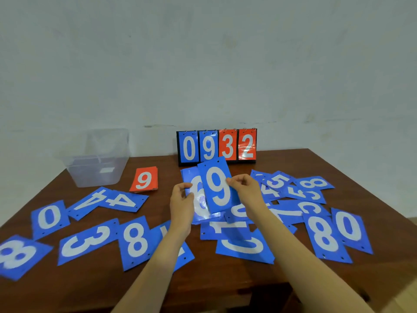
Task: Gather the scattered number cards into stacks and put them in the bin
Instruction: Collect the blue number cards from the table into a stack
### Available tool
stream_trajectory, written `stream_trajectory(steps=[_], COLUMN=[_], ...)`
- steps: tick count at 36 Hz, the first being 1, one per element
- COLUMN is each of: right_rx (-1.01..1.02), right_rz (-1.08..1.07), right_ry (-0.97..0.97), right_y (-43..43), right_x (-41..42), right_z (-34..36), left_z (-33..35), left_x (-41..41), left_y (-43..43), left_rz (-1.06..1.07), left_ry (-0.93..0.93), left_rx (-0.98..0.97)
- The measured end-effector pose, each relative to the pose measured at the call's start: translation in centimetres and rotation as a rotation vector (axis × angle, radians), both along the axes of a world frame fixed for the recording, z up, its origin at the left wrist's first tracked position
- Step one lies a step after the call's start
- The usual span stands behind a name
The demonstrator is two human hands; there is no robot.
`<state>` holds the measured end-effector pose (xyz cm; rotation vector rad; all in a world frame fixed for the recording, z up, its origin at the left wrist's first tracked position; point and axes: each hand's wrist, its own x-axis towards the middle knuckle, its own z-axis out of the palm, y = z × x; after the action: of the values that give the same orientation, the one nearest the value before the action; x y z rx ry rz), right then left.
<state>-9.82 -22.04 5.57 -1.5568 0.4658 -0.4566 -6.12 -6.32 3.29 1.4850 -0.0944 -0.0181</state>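
- The blue card (198, 208) pinched in the left hand (181, 199) sits behind the 9 card (217, 186); its numeral is half covered and unreadable.
- A near card (186, 256) lies under the left forearm (162, 256), its digit mostly hidden.
- The far-left 8 card (15, 254) is cut by the frame edge.
- A pale patch (107, 170) inside the translucent bin (94, 177) is too blurred to identify.

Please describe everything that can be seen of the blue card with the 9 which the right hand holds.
The blue 9 card is a thin, slightly glossy rectangle, blue with one large white 9 and small punched holes near its top edge. It is held raised above the table, face toward the camera, its top leaning a little to the left. The right hand pinches its right edge. It overlaps a second blue card, which the left hand grips, and its top corner covers the lower part of the scoreboard stand.
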Motion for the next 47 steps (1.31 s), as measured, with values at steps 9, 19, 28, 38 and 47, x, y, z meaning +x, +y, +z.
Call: stream_trajectory(steps=[9,19,28,38,47], right_rx=[-0.237,-0.608,-0.937,-0.946,-0.95], right_rz=[0.03,0.081,0.172,0.552,0.525], right_ry=[0.064,0.127,0.551,0.848,0.95], right_y=[0.8,-0.3,-7.6,-10.7,-11.1], right_x=[-1.1,-1.0,1.5,4.0,4.9], right_z=[-1.2,-1.3,-4.9,-3.7,-3.2], left_z=[0.3,-0.6,-2.2,-3.3,-3.6], left_x=[-1.2,-1.4,-0.2,1.5,2.5], left_y=[-0.6,-1.9,-2.8,-3.7,-4.0], left_rz=[-0.046,-0.084,-0.074,-0.056,-0.016], left_ry=[0.013,-0.039,0.029,0.087,0.118], left_rx=[-0.047,0.046,0.079,0.092,0.091])
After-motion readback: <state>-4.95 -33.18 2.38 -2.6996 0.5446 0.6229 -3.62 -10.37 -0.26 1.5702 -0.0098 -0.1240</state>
